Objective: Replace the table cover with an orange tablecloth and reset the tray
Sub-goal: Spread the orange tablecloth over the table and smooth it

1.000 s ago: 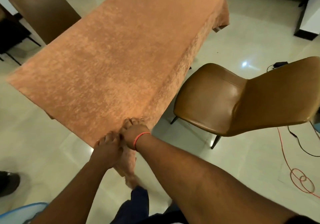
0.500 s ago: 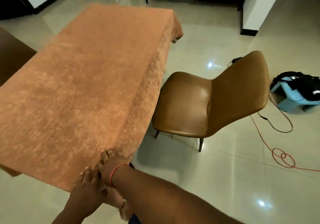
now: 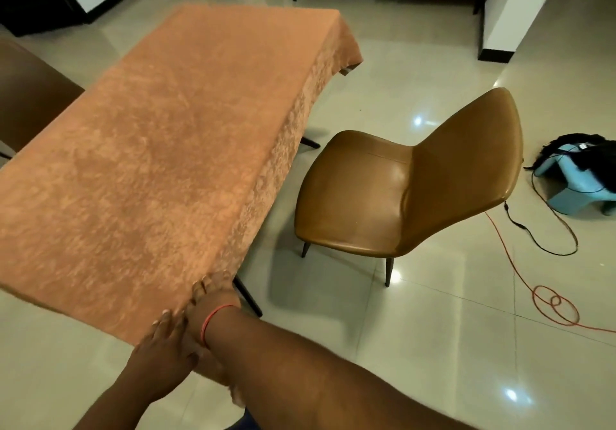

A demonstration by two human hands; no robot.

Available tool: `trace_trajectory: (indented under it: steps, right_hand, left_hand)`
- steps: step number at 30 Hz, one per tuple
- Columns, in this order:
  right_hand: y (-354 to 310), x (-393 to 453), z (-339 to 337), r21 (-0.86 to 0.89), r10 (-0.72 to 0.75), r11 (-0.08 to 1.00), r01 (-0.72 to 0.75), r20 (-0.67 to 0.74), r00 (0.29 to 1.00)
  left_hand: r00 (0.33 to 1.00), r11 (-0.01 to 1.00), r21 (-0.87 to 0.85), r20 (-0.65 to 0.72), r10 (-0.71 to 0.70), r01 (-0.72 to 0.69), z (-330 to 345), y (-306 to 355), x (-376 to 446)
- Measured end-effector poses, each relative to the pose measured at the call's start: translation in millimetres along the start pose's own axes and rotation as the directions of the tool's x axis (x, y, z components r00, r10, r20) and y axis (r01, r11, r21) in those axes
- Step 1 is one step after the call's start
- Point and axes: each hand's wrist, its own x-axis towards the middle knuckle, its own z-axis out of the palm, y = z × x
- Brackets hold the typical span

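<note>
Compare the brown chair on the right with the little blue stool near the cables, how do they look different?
The brown chair is tan, glossy and padded, with a tall curved back; the blue stool is pale blue and backless. The chair stands on thin dark legs beside the orange tablecloth; the stool sits low, farther right. The chair's seat is bare, while something black lies draped over the stool. Both stand on the tiled floor.

Red band (image 3: 213,321) on right wrist
</note>
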Motion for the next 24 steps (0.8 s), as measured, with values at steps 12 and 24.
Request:
trace_trajectory:
  steps: [12,24]
  right_hand:
    - [-29.0,-10.8,21.4,0.142,-0.071,0.986,0.087,-0.109,0.991]
    - [-27.9,-19.3,18.5,0.059,-0.061,0.996,0.068,-0.113,0.992]
  left_hand:
    - [0.997,0.992,-0.11,-0.021,-0.072,0.069,-0.3,12.3,-17.1]
    - [0.998,0.991,-0.115,-0.009,-0.068,0.067,-11.5,25.7,-32.0]
